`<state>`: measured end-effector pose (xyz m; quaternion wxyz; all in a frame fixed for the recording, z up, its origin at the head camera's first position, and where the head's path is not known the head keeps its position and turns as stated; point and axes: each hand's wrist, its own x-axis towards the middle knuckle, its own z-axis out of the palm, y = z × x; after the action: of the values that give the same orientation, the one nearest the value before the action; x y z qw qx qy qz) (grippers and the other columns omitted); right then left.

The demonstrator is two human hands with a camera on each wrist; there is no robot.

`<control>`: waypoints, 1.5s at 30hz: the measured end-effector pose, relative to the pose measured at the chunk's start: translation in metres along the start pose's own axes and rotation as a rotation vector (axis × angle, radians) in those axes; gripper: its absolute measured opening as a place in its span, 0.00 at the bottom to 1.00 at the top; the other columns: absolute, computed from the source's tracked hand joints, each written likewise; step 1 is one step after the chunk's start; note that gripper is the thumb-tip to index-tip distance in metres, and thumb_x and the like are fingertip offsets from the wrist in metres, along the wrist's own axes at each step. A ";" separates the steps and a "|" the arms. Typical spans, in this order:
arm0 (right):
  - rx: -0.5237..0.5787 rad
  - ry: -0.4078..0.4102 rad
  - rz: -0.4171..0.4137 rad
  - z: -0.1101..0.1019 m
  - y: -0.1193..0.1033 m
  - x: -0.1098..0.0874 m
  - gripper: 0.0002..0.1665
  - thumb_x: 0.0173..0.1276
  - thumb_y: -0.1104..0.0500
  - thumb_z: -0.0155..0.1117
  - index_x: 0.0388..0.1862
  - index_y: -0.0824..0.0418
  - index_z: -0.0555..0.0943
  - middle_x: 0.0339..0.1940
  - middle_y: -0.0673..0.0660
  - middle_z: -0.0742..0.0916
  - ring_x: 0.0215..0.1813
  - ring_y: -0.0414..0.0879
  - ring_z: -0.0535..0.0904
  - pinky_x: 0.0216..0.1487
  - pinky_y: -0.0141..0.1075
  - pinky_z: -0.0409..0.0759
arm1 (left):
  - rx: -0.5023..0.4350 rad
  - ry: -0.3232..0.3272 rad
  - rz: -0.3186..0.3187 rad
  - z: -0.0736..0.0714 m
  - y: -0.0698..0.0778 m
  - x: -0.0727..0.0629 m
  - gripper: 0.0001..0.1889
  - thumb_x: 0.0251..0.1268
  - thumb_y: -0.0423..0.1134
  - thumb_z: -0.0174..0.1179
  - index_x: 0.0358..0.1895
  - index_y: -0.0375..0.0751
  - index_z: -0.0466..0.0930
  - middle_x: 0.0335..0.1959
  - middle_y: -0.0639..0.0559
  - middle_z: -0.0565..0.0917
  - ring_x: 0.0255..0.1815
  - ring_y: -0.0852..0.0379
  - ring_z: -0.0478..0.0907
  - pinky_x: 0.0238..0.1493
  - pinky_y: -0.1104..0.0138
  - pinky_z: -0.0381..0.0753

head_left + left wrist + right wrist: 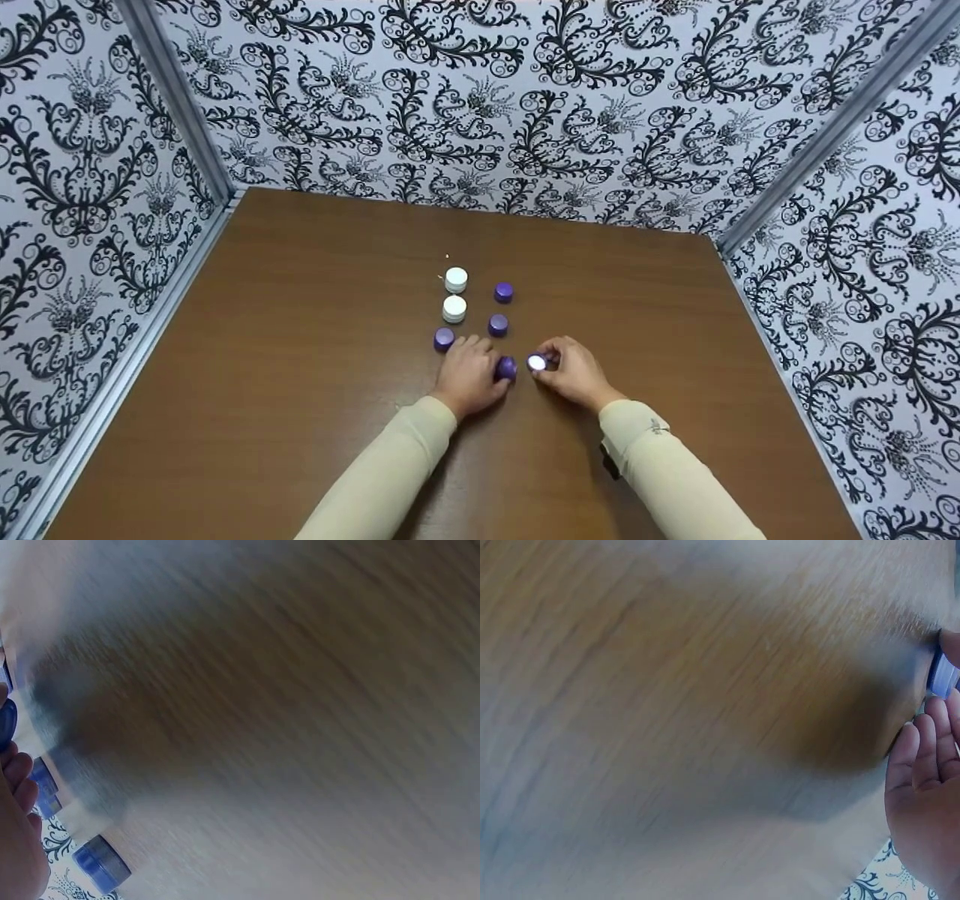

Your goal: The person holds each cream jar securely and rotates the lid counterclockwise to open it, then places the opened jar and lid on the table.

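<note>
In the head view my left hand [469, 375] grips a small purple jar [507, 368] between thumb and fingers, low over the brown table. Its dark blue-looking round edge [7, 722] shows at the left wrist view's border. Just to the right, my right hand [576, 373] pinches a small round purple piece with a bright white face [536, 363]; whether this is a lid or a jar cannot be told. In the right wrist view that piece [943, 675] sits between thumb and fingertips, partly cut off. A gap separates the two held pieces.
Beyond the left hand stands a purple jar [444, 339], close to its fingers. Two more purple jars [498, 325] [503, 292] stand farther back, beside two white jars [454, 308] [456, 280]. Patterned walls enclose the brown table [300, 315] at the back and sides.
</note>
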<state>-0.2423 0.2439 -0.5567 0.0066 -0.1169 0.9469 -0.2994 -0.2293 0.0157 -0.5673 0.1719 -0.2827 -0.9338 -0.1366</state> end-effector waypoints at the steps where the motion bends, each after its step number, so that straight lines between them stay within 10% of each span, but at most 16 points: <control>1: 0.002 -0.004 0.004 0.000 0.000 0.000 0.20 0.52 0.58 0.80 0.43 0.58 0.83 0.38 0.50 0.81 0.42 0.45 0.77 0.47 0.43 0.76 | 0.000 -0.002 0.000 0.000 0.000 0.000 0.20 0.53 0.56 0.68 0.35 0.42 0.85 0.36 0.51 0.80 0.39 0.48 0.75 0.44 0.56 0.72; 45: 0.063 -0.060 0.035 -0.001 0.001 0.002 0.20 0.53 0.59 0.80 0.43 0.58 0.81 0.39 0.52 0.80 0.43 0.46 0.77 0.48 0.42 0.77 | 0.091 -0.060 -0.076 0.009 0.006 0.002 0.23 0.56 0.60 0.66 0.33 0.41 0.87 0.35 0.49 0.79 0.40 0.48 0.74 0.44 0.57 0.72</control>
<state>-0.2450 0.2451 -0.5566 0.0440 -0.1091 0.9383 -0.3253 -0.2298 0.0243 -0.5733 0.1511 -0.2431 -0.9538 -0.0917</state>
